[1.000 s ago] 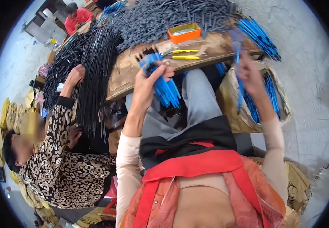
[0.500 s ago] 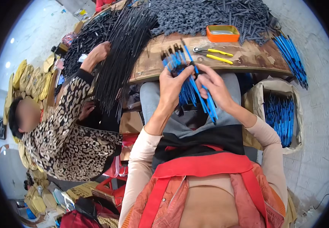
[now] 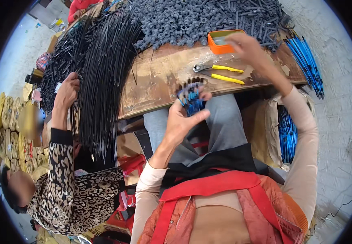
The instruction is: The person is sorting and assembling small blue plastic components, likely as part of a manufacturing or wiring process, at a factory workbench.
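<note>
A bundle of thin blue rods with dark tips point(image 3: 193, 102) stands in my left hand point(image 3: 178, 121), whose fingers wrap behind it while the thumb points away to the right. The rods' lower ends are partly hidden by that hand. My right hand point(image 3: 247, 46) is stretched over the bench at the right edge of an orange tin point(image 3: 221, 49), which holds thin pale pieces. Its fingers are blurred and partly over the tin, so whether they grip anything cannot be seen. Pliers with yellow handles point(image 3: 226, 69) lie between my two hands on the wooden bench point(image 3: 155, 87).
Grey plastic fittings point(image 3: 184, 22) are heaped along the far side. Long black rods point(image 3: 102, 77) overhang the bench on the left, beside a co-worker's hand point(image 3: 67, 91). Blue rods point(image 3: 306, 61) lie at the right end, above a sack point(image 3: 271, 130) holding more.
My right hand has left the bundle and moved up and right to the orange tin. My left hand keeps the bundle, and its thumb has lifted away. The view has shifted slightly.
</note>
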Action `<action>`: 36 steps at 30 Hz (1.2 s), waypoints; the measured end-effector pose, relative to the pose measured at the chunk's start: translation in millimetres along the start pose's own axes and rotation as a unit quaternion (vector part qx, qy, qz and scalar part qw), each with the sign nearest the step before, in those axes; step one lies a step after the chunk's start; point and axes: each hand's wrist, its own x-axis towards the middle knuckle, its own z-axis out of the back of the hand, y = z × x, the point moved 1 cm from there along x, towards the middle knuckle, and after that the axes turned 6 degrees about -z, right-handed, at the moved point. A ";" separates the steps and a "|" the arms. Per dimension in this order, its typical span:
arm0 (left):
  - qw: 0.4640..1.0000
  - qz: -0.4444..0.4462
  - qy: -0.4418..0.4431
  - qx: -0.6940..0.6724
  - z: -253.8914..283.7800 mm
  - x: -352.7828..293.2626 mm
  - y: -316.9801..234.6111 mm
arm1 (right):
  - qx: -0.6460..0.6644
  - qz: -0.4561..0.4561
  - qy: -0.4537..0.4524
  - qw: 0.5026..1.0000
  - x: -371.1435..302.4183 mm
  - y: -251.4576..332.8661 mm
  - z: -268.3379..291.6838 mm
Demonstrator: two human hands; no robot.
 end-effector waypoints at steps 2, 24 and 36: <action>0.998 0.055 0.027 -0.031 8.7 7.1 1.6 | -0.011 -0.015 0.010 1.000 21.9 -46.9 -2.7; 0.996 0.088 -0.007 -0.002 10.2 -13.9 21.3 | 0.212 -0.149 0.026 0.965 -61.8 68.7 -0.6; 0.991 0.053 0.101 -0.073 -9.1 -13.3 10.5 | 0.323 -0.076 0.106 0.938 -144.8 157.9 32.2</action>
